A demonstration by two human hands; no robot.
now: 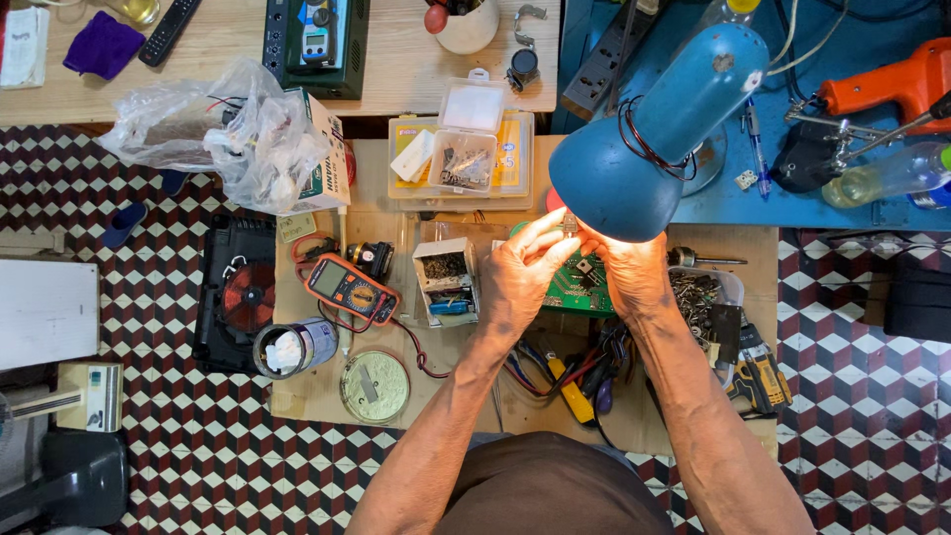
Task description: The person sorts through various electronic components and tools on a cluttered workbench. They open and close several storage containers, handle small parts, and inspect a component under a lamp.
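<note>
My left hand (519, 272) and my right hand (626, 269) are raised together under the blue desk lamp (654, 139). Between their fingertips they pinch a small dark electronic part (570, 225), lit by the lamp. Just below the hands lies a green circuit board (577, 287) on the low wooden board (386, 223). Coloured wires and a yellow-handled tool (573, 394) lie near my forearms.
An orange multimeter (351, 289), a round tin (374, 386), a small box of parts (446, 277), a clear compartment case (464, 149), a plastic bag (223, 134), a black induction unit (238, 295), a tray of metal bits (698, 295) and a yellow drill (761, 374) surround me.
</note>
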